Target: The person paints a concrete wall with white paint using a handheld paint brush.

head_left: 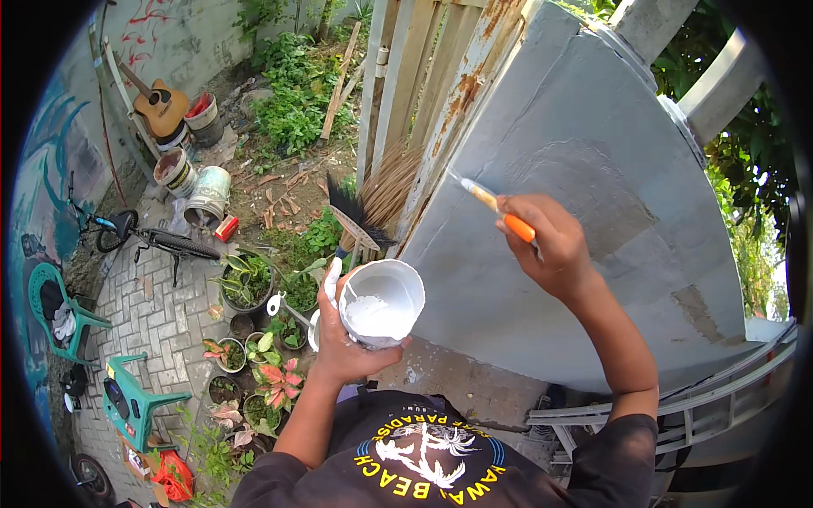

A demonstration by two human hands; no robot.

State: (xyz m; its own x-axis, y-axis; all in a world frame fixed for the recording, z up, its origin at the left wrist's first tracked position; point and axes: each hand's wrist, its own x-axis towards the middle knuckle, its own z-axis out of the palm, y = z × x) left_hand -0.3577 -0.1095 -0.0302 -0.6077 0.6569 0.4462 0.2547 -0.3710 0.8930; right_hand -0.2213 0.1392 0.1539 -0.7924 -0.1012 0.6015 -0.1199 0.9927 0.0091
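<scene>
My left hand [345, 349] is wrapped around a round white tub [405, 298], with white paint smeared on its inside and on one of my fingers. The tub is tilted so that its open top faces up at me. In my right hand [552, 245] I grip a slim paintbrush [480, 194] with an orange handle end. Its white-coated bristle tip is at the left edge of a grey wall [508, 279], beside a rusty gate frame [461, 110]; whether the bristles touch the surface is hard to tell.
Brooms [385, 190] lean by the gate. Potted plants [241, 292] stand lower left, with a green stool [140, 394], a green chair [59, 309] and a small bicycle [165, 241] beyond. Buckets [209, 190] and a guitar [161, 106] are far left. A ladder [677, 415] lies at lower right.
</scene>
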